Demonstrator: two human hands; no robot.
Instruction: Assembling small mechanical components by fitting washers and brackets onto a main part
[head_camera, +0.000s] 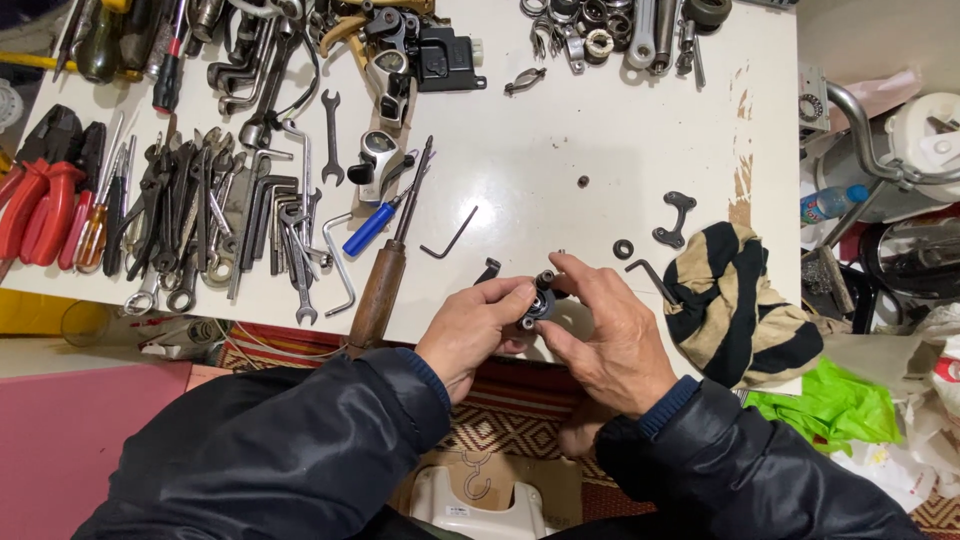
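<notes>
Both my hands meet at the near edge of the white table (600, 140), holding a small dark round metal part (541, 298) with short bolts or pins sticking out. My left hand (476, 325) pinches it from the left, my right hand (608, 335) grips it from the right and above. Fingers hide most of the part. A black hex key (451, 238) and a small black clamp piece (487, 270) lie just beyond my left hand. Another hex key (655, 277), a black washer (623, 248) and a black bracket (676, 218) lie beyond my right hand.
Many wrenches and hex keys (250, 220) cover the table's left, with red-handled pliers (38, 190), a blue-handled screwdriver (372, 228) and a wooden-handled tool (380, 290). Metal parts lie along the far edge (610, 30). A striped black-and-tan cloth (740, 300) sits at the right corner.
</notes>
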